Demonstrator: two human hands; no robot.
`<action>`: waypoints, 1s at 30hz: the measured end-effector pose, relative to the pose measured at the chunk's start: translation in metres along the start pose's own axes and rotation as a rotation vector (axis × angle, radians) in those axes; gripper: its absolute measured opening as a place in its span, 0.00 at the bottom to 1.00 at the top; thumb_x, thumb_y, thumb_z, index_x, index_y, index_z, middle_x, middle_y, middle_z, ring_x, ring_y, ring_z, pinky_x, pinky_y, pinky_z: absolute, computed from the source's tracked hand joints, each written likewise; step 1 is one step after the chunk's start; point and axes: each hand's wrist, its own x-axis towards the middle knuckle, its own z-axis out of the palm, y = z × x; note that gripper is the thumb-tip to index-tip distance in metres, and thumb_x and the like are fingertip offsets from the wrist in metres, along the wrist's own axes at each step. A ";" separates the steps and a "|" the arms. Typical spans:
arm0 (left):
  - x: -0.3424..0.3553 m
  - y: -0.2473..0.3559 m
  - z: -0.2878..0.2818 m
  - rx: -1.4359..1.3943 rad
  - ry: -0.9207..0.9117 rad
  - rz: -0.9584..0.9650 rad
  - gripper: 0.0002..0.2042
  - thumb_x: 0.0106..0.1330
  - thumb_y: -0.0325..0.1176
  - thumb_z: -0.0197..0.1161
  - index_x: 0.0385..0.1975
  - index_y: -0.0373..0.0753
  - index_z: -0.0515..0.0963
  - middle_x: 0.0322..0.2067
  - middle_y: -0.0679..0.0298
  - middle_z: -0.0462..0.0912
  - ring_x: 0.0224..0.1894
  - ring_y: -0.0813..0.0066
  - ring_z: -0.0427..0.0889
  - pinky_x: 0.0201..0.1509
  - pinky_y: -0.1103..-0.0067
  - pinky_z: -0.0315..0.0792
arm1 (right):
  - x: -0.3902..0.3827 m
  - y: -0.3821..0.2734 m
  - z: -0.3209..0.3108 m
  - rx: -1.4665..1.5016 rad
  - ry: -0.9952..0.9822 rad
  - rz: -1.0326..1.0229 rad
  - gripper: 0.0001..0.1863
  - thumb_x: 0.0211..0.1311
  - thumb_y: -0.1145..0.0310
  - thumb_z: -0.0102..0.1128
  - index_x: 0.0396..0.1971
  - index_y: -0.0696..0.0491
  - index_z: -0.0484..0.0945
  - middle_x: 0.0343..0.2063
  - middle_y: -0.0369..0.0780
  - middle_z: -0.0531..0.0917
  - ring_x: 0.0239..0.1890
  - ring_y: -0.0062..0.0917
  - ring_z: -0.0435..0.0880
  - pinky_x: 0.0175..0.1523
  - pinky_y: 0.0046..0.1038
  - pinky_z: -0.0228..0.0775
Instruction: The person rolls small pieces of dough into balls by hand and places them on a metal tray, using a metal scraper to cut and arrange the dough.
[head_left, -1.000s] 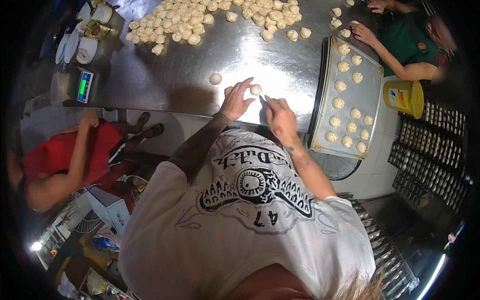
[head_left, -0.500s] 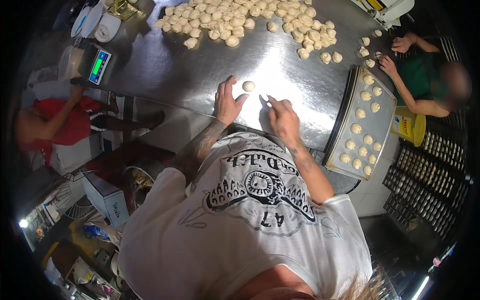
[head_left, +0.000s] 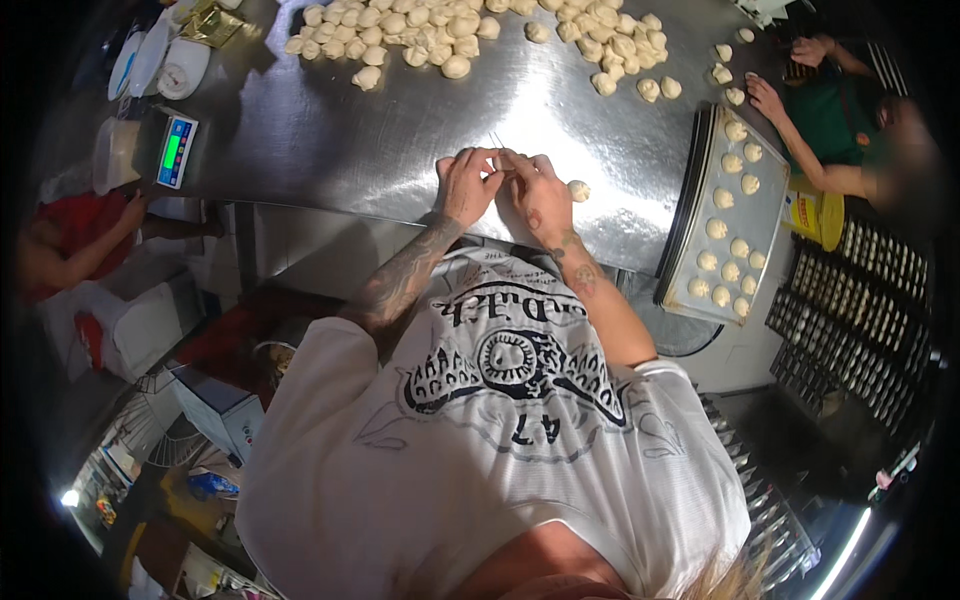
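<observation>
Both my hands meet at the near edge of a steel table (head_left: pixel 330 150). My left hand (head_left: pixel 468 185) is closed, its fingertips against those of my right hand (head_left: pixel 540 200). Thin, pointed metal lines of a slim tool (head_left: pixel 496 141) stick out past the fingertips; its kind and most of its length are hidden. My right fingers are curled about it. What my left fingers pinch is hidden. A pale dough ball (head_left: pixel 578 190) sits on the table just right of my right hand, not held.
Many dough balls (head_left: pixel 440 38) lie along the far side. At right stands a tray (head_left: pixel 672 215) with several cut-topped dough pieces. A co-worker's hand (head_left: pixel 766 101) is by its far end. A digital scale (head_left: pixel 176 150) stands left; a person in red (head_left: pixel 75 240) is beyond it.
My hands have come together, the right moving left and away from me. The dough ball that lay between them is gone from there; one now lies right of my right hand. The head view has shifted.
</observation>
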 end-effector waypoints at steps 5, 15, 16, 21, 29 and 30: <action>-0.004 -0.002 0.000 0.048 0.200 0.184 0.22 0.65 0.40 0.78 0.58 0.47 0.82 0.49 0.68 0.84 0.57 0.71 0.80 0.65 0.68 0.60 | -0.054 0.026 -0.027 -0.041 -0.076 -0.011 0.23 0.71 0.70 0.63 0.65 0.40 0.82 0.45 0.46 0.84 0.40 0.46 0.89 0.46 0.46 0.84; -0.002 -0.012 0.006 0.032 0.076 0.105 0.20 0.62 0.42 0.80 0.51 0.46 0.84 0.38 0.72 0.84 0.39 0.76 0.82 0.57 0.69 0.59 | -0.055 0.027 -0.035 -0.063 -0.102 -0.036 0.26 0.71 0.71 0.60 0.67 0.37 0.81 0.50 0.41 0.85 0.46 0.42 0.89 0.53 0.44 0.84; -0.003 -0.010 0.005 0.034 0.120 0.135 0.21 0.61 0.42 0.81 0.51 0.46 0.84 0.39 0.71 0.84 0.43 0.74 0.82 0.60 0.68 0.59 | -0.070 0.045 -0.049 -0.038 -0.133 -0.017 0.27 0.70 0.72 0.61 0.67 0.38 0.82 0.51 0.42 0.85 0.46 0.42 0.89 0.54 0.43 0.84; -0.007 0.012 0.001 0.013 0.197 0.198 0.25 0.59 0.45 0.82 0.53 0.45 0.83 0.45 0.67 0.85 0.53 0.65 0.82 0.68 0.65 0.61 | -0.078 0.137 -0.062 0.003 0.186 0.275 0.28 0.67 0.75 0.60 0.67 0.45 0.82 0.55 0.47 0.83 0.51 0.44 0.86 0.58 0.42 0.83; 0.000 0.026 0.016 -0.165 0.198 0.147 0.20 0.68 0.32 0.76 0.56 0.33 0.81 0.51 0.53 0.81 0.53 0.59 0.81 0.61 0.66 0.75 | -0.019 0.151 0.007 0.128 0.158 -0.217 0.21 0.60 0.69 0.68 0.55 0.54 0.85 0.56 0.49 0.82 0.64 0.48 0.77 0.67 0.43 0.74; -0.001 0.037 0.018 -0.145 0.201 0.110 0.20 0.69 0.32 0.76 0.57 0.33 0.80 0.53 0.55 0.79 0.55 0.62 0.79 0.63 0.67 0.74 | -0.013 0.156 0.011 0.224 -0.046 -0.271 0.20 0.61 0.65 0.68 0.54 0.53 0.85 0.51 0.49 0.83 0.61 0.48 0.79 0.67 0.44 0.73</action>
